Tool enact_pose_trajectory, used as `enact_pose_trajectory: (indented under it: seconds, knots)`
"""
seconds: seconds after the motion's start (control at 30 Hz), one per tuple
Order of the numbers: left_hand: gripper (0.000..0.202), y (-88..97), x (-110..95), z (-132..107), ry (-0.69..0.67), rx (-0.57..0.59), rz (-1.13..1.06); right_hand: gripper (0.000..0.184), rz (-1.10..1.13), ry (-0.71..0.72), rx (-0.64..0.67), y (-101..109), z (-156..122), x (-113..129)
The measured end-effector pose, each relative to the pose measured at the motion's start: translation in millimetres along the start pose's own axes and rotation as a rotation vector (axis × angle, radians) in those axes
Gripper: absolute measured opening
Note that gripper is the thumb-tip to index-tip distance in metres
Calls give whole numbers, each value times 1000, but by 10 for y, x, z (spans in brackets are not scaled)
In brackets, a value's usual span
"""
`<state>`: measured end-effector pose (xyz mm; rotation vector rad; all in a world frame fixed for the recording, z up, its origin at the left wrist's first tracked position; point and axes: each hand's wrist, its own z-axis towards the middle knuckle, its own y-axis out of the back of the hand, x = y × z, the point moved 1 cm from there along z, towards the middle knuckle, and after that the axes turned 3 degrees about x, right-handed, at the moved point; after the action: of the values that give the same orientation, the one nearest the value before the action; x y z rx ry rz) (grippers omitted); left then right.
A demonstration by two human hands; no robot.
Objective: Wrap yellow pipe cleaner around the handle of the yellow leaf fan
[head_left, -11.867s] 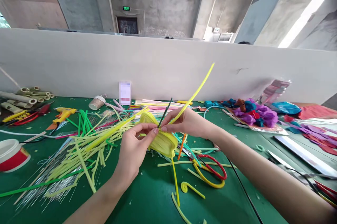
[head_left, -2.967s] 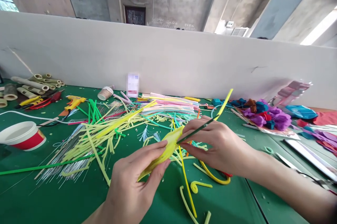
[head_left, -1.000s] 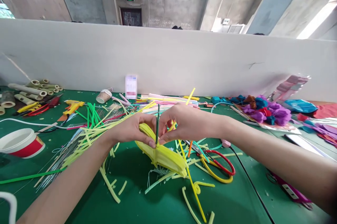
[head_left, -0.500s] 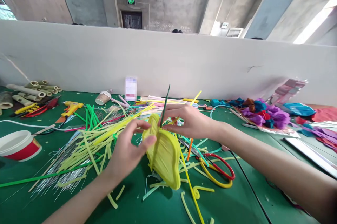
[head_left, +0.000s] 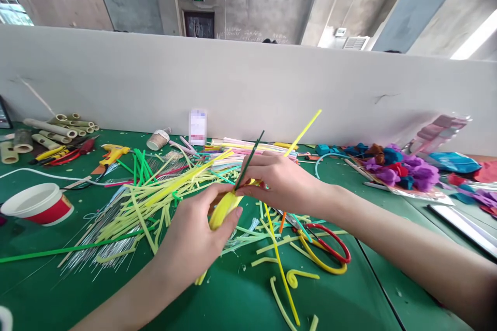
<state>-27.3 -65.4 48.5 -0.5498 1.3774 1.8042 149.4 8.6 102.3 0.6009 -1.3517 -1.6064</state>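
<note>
Carefully, the left hand (head_left: 194,240) clasped a leaf (head_left: 223,209); just above it, the right hand (head_left: 285,183) pinched stem (head_left: 250,157) and pipe cleaner (head_left: 305,131). Tighter winding seemingly needed steady tension.

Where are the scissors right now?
Head view: the scissors lie on the green table right of centre, just below and right of the right hand, among yellow pipe-cleaner scraps.

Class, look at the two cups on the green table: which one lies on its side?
The small brown cup by the white wall lies on its side; the wider red-and-white cup at the far left stands upright.
</note>
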Motion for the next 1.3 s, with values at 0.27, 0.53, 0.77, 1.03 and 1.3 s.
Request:
enact_pose_trajectory:
  seconds: [0.27,0.53,0.77,1.03,1.3]
  knots:
    - [18,112,45,182,38,-29,50,19,36,-29,42,26,74,17]
    - [22,92,149,189,101,-108,43,8,1,-239,-117,-62,-28,216]
    - [25,138,264,207,43,-99,77,21,-178,-230,-383,-709,-241,485]
    - [27,204,307,264,19,23,9,19,-280,-138,-206,-414,-207,385]
    - [16,213,258,268,19,56,-153,12,2,-211,3,74,59,217]
